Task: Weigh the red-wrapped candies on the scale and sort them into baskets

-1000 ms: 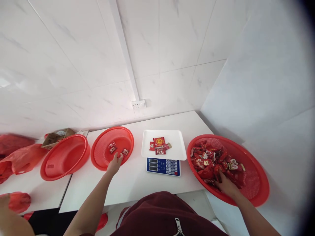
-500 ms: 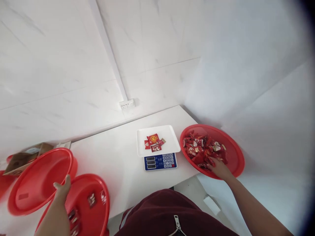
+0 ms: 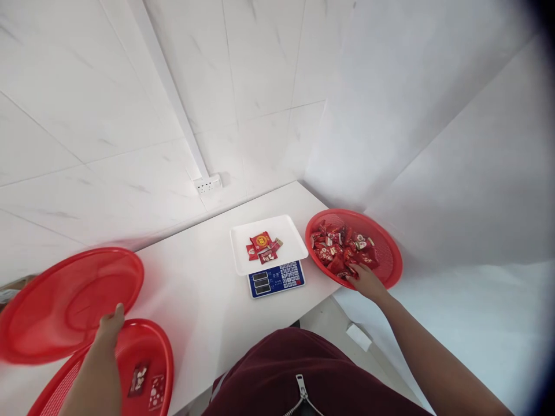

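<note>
My left hand (image 3: 110, 325) grips the far rim of a red mesh basket (image 3: 160, 358) at the lower left, fingers curled over the edge. A few small red packets (image 3: 139, 379) lie inside that basket. My right hand (image 3: 363, 280) rests in a second red basket (image 3: 388, 254) at the right, fingers down among several red wrapped sweets (image 3: 338, 245); whether it holds one is hidden. Between them stands a blue scale (image 3: 276, 278) with a white tray (image 3: 243, 254) carrying a few red packets (image 3: 262, 245).
Another empty red basket (image 3: 69, 300) lies behind the one I hold, overlapping it. The white table (image 3: 203, 289) runs into a tiled corner with a wall socket (image 3: 207, 184). My dark red garment fills the bottom centre.
My left hand has drawn the basket with the few packets from the table's middle to the lower left near edge. The view has swung right. My right hand stays in the full basket.
</note>
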The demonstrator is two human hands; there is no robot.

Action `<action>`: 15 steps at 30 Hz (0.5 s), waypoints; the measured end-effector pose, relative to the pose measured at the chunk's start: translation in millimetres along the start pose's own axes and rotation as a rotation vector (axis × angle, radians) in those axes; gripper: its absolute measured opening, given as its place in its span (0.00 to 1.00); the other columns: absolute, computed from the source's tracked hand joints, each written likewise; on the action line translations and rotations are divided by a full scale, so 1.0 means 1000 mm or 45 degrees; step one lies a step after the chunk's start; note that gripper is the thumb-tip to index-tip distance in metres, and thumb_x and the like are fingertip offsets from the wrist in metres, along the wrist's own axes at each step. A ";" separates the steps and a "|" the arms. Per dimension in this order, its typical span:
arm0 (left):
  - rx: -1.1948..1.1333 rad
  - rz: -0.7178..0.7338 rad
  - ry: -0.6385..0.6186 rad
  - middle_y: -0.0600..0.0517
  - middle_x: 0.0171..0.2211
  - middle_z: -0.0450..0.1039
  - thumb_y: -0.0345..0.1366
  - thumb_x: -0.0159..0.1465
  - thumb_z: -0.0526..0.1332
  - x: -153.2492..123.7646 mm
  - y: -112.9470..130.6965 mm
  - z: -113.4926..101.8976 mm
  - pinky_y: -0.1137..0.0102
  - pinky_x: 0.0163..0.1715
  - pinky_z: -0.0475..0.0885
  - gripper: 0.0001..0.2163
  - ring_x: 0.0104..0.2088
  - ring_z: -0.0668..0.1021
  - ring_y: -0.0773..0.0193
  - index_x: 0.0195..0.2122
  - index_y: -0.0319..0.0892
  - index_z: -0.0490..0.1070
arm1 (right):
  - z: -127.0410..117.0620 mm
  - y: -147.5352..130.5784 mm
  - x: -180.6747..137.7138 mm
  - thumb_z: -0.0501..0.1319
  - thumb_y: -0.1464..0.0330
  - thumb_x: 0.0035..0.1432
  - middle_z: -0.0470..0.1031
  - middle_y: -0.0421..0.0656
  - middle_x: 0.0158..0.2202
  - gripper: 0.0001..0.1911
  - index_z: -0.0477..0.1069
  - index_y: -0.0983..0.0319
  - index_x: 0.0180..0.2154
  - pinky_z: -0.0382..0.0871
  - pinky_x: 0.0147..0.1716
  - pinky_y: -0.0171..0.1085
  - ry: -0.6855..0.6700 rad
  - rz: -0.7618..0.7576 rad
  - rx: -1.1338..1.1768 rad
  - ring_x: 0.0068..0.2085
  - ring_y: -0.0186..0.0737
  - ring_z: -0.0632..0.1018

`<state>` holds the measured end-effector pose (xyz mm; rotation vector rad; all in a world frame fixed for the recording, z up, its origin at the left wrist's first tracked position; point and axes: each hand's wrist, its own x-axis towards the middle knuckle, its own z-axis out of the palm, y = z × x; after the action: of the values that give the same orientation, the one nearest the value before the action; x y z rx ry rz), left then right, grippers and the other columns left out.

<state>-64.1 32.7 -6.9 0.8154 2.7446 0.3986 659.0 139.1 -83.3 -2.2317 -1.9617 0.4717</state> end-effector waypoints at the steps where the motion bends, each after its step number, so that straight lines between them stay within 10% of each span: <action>1: 0.013 -0.019 -0.023 0.40 0.29 0.71 0.49 0.58 0.47 -0.001 0.002 0.005 0.59 0.25 0.71 0.20 0.29 0.76 0.49 0.35 0.35 0.66 | 0.001 -0.006 0.001 0.55 0.65 0.53 0.65 0.54 0.54 0.23 0.66 0.65 0.50 0.61 0.53 0.45 0.017 -0.005 0.011 0.58 0.51 0.63; 15: 0.340 0.240 -0.235 0.43 0.34 0.71 0.38 0.55 0.52 -0.050 0.029 0.041 0.64 0.35 0.69 0.17 0.40 0.75 0.50 0.45 0.40 0.62 | -0.013 -0.116 0.014 0.50 0.66 0.56 0.65 0.51 0.53 0.18 0.69 0.63 0.46 0.59 0.54 0.47 0.284 -0.469 0.331 0.55 0.48 0.65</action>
<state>3.3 36.0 -27.8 1.1217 2.5888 -0.0133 555.5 170.4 -38.3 -1.6441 -1.9976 0.3829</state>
